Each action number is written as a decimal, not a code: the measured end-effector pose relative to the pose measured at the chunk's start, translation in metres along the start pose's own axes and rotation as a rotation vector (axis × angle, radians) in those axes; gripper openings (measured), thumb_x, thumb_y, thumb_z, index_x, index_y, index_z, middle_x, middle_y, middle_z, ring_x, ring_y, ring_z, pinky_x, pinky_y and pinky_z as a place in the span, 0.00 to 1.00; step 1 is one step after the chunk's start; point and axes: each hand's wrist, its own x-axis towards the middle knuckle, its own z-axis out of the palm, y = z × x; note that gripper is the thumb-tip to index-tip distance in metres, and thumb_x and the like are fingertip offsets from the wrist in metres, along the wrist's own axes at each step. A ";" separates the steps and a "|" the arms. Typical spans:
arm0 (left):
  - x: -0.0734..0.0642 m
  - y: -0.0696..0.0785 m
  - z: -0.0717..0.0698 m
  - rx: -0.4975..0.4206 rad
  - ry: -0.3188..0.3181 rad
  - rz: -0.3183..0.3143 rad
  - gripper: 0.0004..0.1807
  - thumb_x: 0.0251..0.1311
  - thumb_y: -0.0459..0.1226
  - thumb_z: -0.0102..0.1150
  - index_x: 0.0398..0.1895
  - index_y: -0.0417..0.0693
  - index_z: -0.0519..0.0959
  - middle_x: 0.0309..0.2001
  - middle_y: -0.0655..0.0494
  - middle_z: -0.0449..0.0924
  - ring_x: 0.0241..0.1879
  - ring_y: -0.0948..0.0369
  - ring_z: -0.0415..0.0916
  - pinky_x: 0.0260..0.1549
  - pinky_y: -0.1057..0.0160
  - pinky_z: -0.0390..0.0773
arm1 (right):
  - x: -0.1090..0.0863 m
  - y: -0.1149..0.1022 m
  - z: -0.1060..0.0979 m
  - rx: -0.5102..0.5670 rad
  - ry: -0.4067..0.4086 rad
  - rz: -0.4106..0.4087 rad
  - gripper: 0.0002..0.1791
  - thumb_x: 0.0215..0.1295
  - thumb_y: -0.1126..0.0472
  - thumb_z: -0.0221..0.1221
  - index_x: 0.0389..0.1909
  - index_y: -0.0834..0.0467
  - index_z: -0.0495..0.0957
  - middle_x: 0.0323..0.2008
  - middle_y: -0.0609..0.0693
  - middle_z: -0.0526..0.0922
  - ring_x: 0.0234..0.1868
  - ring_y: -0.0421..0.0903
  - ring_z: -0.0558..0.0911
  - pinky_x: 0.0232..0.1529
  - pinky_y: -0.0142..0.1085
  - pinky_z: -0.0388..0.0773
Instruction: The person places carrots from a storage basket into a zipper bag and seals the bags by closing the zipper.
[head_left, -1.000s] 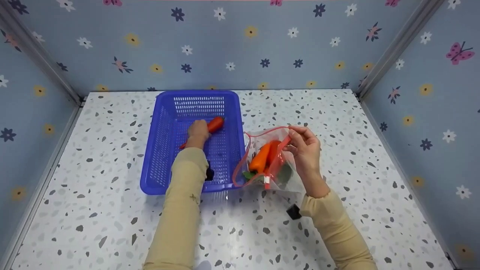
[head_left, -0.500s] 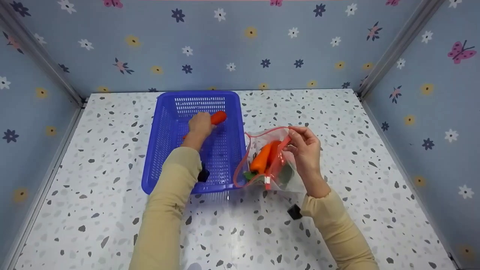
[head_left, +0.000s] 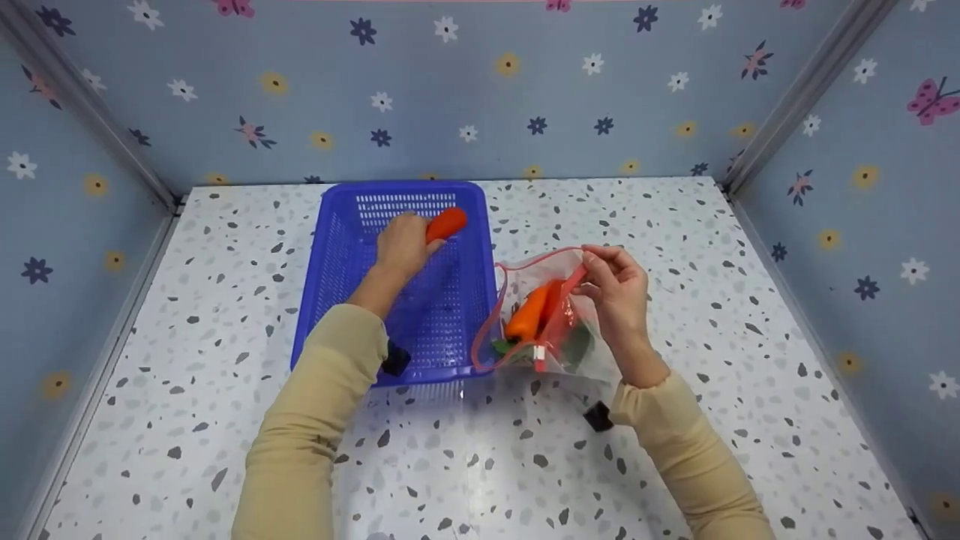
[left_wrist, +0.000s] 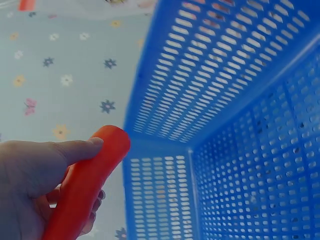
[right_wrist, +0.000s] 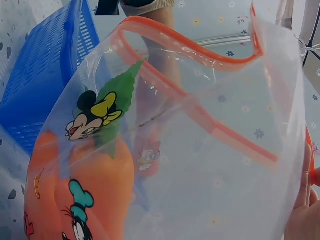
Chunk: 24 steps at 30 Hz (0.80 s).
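In the head view my left hand is above the blue basket, gripping a long, smooth red vegetable, tapered like a carrot. The left wrist view shows the thumb along its blunt end; the palm hides the rest. My right hand pinches the red zip edge of a clear zip bag, whose mouth gapes toward the basket. Inside the bag are an orange vegetable, a red one partly hidden behind the zip strip, and something green. Cartoon prints mark the bag's side in the right wrist view.
The bag stands against the basket's right side on a speckled white table. Flowered blue panels enclose the back and sides. A black device sits at the left wrist and another at the right.
My left hand has lifted the red vegetable off the basket floor, up and slightly toward the back right. The right hand keeps its hold on the bag. The view has shifted slightly.
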 end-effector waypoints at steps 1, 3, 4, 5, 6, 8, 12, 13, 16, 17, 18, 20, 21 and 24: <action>-0.002 0.002 -0.001 -0.011 0.003 0.007 0.16 0.56 0.42 0.56 0.41 0.38 0.77 0.33 0.44 0.72 0.33 0.52 0.68 0.34 0.54 0.72 | 0.001 0.000 0.000 0.001 -0.001 -0.002 0.05 0.60 0.71 0.52 0.34 0.65 0.75 0.25 0.54 0.76 0.19 0.44 0.76 0.21 0.32 0.76; -0.007 0.006 -0.004 -0.025 0.010 0.021 0.17 0.56 0.42 0.56 0.43 0.39 0.77 0.33 0.45 0.71 0.33 0.52 0.67 0.34 0.55 0.71 | 0.002 -0.001 0.000 0.000 -0.002 -0.006 0.05 0.60 0.71 0.52 0.34 0.65 0.75 0.25 0.55 0.76 0.20 0.44 0.76 0.22 0.32 0.76; -0.009 0.008 -0.005 -0.029 0.014 0.027 0.18 0.56 0.42 0.57 0.45 0.39 0.77 0.34 0.45 0.71 0.33 0.52 0.67 0.34 0.55 0.71 | 0.003 -0.001 0.000 0.001 -0.005 -0.007 0.04 0.60 0.72 0.52 0.34 0.66 0.75 0.25 0.55 0.75 0.20 0.44 0.76 0.22 0.32 0.76; -0.012 0.009 -0.007 -0.036 0.018 0.031 0.19 0.56 0.42 0.57 0.46 0.40 0.76 0.34 0.45 0.70 0.34 0.52 0.67 0.35 0.55 0.71 | 0.004 -0.001 0.000 0.000 -0.007 -0.008 0.04 0.60 0.71 0.52 0.34 0.66 0.75 0.25 0.55 0.75 0.20 0.44 0.76 0.22 0.32 0.76; -0.014 0.011 -0.008 -0.045 0.019 0.032 0.19 0.55 0.43 0.57 0.47 0.40 0.76 0.34 0.45 0.70 0.34 0.52 0.66 0.35 0.56 0.71 | 0.006 -0.002 0.001 -0.001 -0.007 -0.008 0.04 0.60 0.71 0.52 0.34 0.66 0.75 0.25 0.55 0.75 0.20 0.44 0.76 0.22 0.32 0.77; -0.019 0.014 -0.011 -0.059 0.024 0.039 0.21 0.55 0.43 0.57 0.49 0.41 0.75 0.35 0.45 0.69 0.34 0.52 0.66 0.36 0.56 0.71 | 0.008 -0.002 0.001 0.000 -0.009 -0.007 0.04 0.60 0.71 0.52 0.34 0.66 0.75 0.25 0.56 0.75 0.20 0.44 0.75 0.22 0.32 0.77; -0.027 0.019 -0.016 -0.076 0.050 0.060 0.22 0.54 0.43 0.58 0.51 0.42 0.75 0.36 0.45 0.70 0.35 0.52 0.66 0.36 0.55 0.72 | 0.013 -0.004 0.002 0.007 -0.028 -0.028 0.04 0.60 0.71 0.52 0.33 0.65 0.75 0.25 0.57 0.75 0.19 0.44 0.76 0.22 0.32 0.77; -0.029 0.020 -0.017 -0.077 0.060 0.068 0.22 0.54 0.43 0.58 0.51 0.42 0.75 0.36 0.45 0.70 0.35 0.52 0.66 0.36 0.55 0.72 | 0.014 -0.004 0.002 0.009 -0.032 -0.034 0.04 0.60 0.72 0.52 0.33 0.65 0.75 0.24 0.57 0.76 0.19 0.44 0.76 0.22 0.32 0.77; -0.035 0.024 -0.020 -0.084 0.096 0.091 0.22 0.54 0.43 0.59 0.51 0.42 0.75 0.37 0.44 0.71 0.35 0.52 0.66 0.35 0.55 0.72 | 0.018 -0.004 0.004 0.009 -0.040 -0.042 0.05 0.60 0.72 0.52 0.33 0.66 0.75 0.24 0.55 0.76 0.18 0.44 0.76 0.22 0.32 0.77; -0.038 0.025 -0.021 -0.090 0.102 0.095 0.22 0.54 0.43 0.59 0.51 0.43 0.75 0.37 0.44 0.70 0.35 0.52 0.66 0.35 0.55 0.72 | 0.019 -0.005 0.004 0.005 -0.036 -0.039 0.04 0.60 0.71 0.52 0.33 0.66 0.75 0.23 0.54 0.76 0.18 0.44 0.76 0.22 0.32 0.77; -0.040 0.027 -0.023 -0.095 0.110 0.100 0.23 0.54 0.44 0.59 0.51 0.43 0.75 0.37 0.45 0.70 0.35 0.52 0.66 0.34 0.55 0.73 | 0.020 -0.005 0.004 0.004 -0.029 -0.032 0.04 0.60 0.71 0.52 0.33 0.66 0.75 0.23 0.55 0.76 0.18 0.44 0.76 0.22 0.32 0.77; -0.045 0.030 -0.026 -0.104 0.122 0.109 0.23 0.54 0.44 0.58 0.52 0.44 0.74 0.37 0.45 0.70 0.35 0.53 0.66 0.34 0.56 0.73 | 0.023 -0.006 0.005 0.006 -0.019 -0.022 0.04 0.60 0.71 0.52 0.34 0.66 0.75 0.24 0.55 0.76 0.19 0.44 0.76 0.23 0.32 0.77; -0.048 0.032 -0.027 -0.106 0.126 0.114 0.23 0.54 0.44 0.58 0.52 0.44 0.74 0.37 0.45 0.70 0.36 0.53 0.65 0.34 0.56 0.73 | 0.024 -0.007 0.005 0.008 -0.016 -0.018 0.04 0.60 0.71 0.52 0.34 0.66 0.75 0.24 0.56 0.76 0.19 0.44 0.76 0.23 0.32 0.77; -0.056 0.037 -0.032 -0.116 0.141 0.122 0.24 0.54 0.45 0.58 0.53 0.45 0.74 0.38 0.46 0.70 0.36 0.53 0.65 0.34 0.57 0.73 | 0.026 -0.009 0.006 0.019 -0.013 -0.018 0.04 0.60 0.71 0.52 0.34 0.67 0.75 0.24 0.56 0.76 0.18 0.44 0.76 0.23 0.32 0.77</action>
